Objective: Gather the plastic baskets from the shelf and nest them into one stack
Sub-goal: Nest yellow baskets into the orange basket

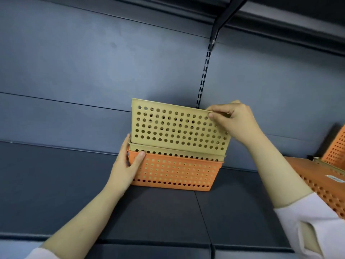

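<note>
Stack of three baskets, mid-frame, sitting on dark shelf (61, 184). Bottom: one orange basket (177, 172), base on shelf. Nested inside: one beige basket (168, 149), only rim and top hole row showing. Above: second beige basket (177, 126), partly lowered into the nested one, most of its perforated wall still clear of it, slightly tilted. Count in stack: two beige, one orange.

Left hand (127, 165) clamped on left end of orange basket, thumb on front wall, fingers around the corner, fingertip reaching up to the beige rim. Right hand (233, 122) pinched on top-right rim of upper beige basket, thumb in front, fingers behind.

Far right: more orange basket material, cut off by frame edge — one large piece lying (321, 186) with a white label (334, 178), one piece standing behind (336, 148); exact count there unclear. Well apart from the stack.

Behind: grey back panel (93, 71), one slotted upright (204, 75), one bracket (222, 21) under upper shelf.
</note>
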Demonstrator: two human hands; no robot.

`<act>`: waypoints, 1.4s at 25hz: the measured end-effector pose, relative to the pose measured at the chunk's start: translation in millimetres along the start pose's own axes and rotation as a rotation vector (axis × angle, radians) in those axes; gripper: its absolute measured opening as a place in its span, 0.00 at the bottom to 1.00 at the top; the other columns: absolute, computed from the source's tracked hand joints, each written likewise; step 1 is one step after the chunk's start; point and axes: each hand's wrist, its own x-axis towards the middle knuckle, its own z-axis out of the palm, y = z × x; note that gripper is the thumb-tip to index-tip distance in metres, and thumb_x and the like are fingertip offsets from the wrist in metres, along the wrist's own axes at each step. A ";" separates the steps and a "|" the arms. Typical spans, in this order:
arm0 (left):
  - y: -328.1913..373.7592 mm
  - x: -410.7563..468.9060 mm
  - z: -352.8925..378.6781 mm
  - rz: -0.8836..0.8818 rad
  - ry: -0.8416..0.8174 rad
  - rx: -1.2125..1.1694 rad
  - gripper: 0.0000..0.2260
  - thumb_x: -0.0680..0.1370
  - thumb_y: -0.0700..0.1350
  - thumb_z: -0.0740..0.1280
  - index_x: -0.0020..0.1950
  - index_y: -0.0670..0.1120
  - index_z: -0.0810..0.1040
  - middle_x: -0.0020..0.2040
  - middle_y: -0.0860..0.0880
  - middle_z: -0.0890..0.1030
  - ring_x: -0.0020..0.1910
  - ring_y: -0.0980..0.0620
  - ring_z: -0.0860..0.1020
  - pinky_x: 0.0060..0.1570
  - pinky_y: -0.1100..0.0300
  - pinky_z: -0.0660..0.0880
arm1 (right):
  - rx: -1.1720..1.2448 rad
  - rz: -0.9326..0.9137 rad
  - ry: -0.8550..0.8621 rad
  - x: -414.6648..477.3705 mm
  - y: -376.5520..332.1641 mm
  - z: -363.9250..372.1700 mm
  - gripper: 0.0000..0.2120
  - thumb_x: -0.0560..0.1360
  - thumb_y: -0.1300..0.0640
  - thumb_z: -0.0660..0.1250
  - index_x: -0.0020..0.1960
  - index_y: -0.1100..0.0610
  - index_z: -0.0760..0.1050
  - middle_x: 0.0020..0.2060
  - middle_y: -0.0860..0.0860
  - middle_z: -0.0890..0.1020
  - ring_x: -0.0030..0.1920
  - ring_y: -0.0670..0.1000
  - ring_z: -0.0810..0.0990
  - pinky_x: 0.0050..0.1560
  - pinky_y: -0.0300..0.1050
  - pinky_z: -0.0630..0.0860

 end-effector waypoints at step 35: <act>-24.2 15.5 10.4 -0.121 -0.110 -0.037 0.36 0.76 0.65 0.63 0.78 0.64 0.48 0.70 0.62 0.72 0.64 0.69 0.73 0.54 0.76 0.70 | 0.329 0.254 0.178 -90.4 91.4 102.5 0.40 0.60 0.39 0.79 0.62 0.29 0.57 0.66 0.42 0.70 0.67 0.47 0.71 0.66 0.47 0.70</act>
